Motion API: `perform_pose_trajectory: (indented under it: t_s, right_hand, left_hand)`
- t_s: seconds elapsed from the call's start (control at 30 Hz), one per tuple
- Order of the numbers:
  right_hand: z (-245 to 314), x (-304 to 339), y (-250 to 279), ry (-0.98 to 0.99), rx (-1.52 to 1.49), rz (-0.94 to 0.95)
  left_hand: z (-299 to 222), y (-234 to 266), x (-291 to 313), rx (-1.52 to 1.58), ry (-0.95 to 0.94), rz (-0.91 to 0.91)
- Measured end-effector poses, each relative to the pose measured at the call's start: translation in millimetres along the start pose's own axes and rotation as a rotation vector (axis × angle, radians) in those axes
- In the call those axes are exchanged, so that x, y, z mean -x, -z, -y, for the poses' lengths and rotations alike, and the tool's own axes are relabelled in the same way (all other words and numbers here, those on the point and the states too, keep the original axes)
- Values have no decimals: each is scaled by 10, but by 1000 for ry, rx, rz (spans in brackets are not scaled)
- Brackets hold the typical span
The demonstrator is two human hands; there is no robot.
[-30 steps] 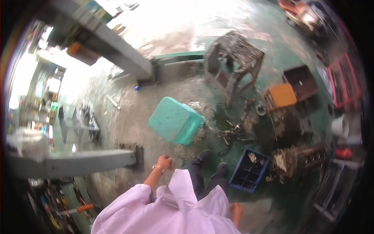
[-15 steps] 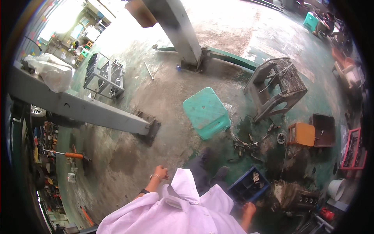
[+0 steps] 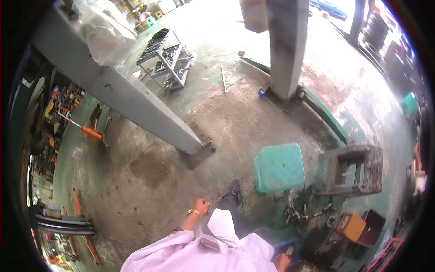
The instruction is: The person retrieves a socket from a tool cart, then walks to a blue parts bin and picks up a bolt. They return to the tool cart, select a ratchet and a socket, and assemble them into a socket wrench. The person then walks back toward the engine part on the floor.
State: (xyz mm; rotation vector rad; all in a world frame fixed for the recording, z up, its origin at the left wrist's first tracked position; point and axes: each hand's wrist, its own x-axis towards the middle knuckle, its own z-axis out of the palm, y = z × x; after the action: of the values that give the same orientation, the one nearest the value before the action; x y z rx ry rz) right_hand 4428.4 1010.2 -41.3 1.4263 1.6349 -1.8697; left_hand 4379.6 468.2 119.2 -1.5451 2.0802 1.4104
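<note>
My left hand [image 3: 202,206], with a metal band at its wrist, hangs in front of me over the concrete floor. Its fingers are curled in, and whatever they may hold is too small to make out. Low on the right, my right hand [image 3: 282,261] also has bent fingers; my shirt hides part of that arm. Beside it shows part of a blue crate [image 3: 290,250]. A green plastic stool [image 3: 279,167] stands ahead to the right, apart from both hands. My dark shoe [image 3: 234,186] is forward on the floor.
Grey lift posts [image 3: 136,113] rise left and ahead. A tool cart [image 3: 166,63] stands beyond; an orange-handled jack [image 3: 90,132] is leftward. To the right lie a grimy stool [image 3: 333,181], greasy metal parts [image 3: 306,211], an orange stool [image 3: 350,225] and a dark box [image 3: 372,229].
My view has swung left, so the stools, posts and cart sit farther right. One foot has come forward. The blue crate is now mostly hidden below my shirt and right hand.
</note>
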Motion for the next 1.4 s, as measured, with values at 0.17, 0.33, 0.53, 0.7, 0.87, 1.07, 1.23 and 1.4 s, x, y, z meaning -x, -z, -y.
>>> perform_pose_trajectory:
  t_s: [0.17, 0.33, 0.53, 0.7, 0.87, 1.07, 1.23, 1.4]
  right_hand:
    - [451, 158, -1196, 67, 104, 111]
    - [703, 105, -2147, 184, 533, 196]
    - [999, 17, -2964, 102, 618, 243]
    - [1450, -6, -3594, 34, 627, 291]
    - [2010, -389, -4466, 128, 640, 453]
    - [3139, -961, -6185, 166, 816, 383]
    - [4302, -910, -7778, 142, 819, 486]
    - [4700, -942, -8766, 232, 854, 498]
  left_hand:
    - [-5, 671, -744, 28, 125, -15]
    - [-87, 1350, -1374, 389, 336, -115]
    - [-245, 1585, -1722, 476, 365, -157]
    - [-391, 1492, -1962, 407, 412, -154]
    - [-710, 1447, -2568, 591, 510, -242]
    - [-1680, 1415, -3266, 696, 527, -327]
    - [-2409, 1401, -3627, 550, 414, -356]
    - [-2698, 1568, -3961, 609, 546, -381]
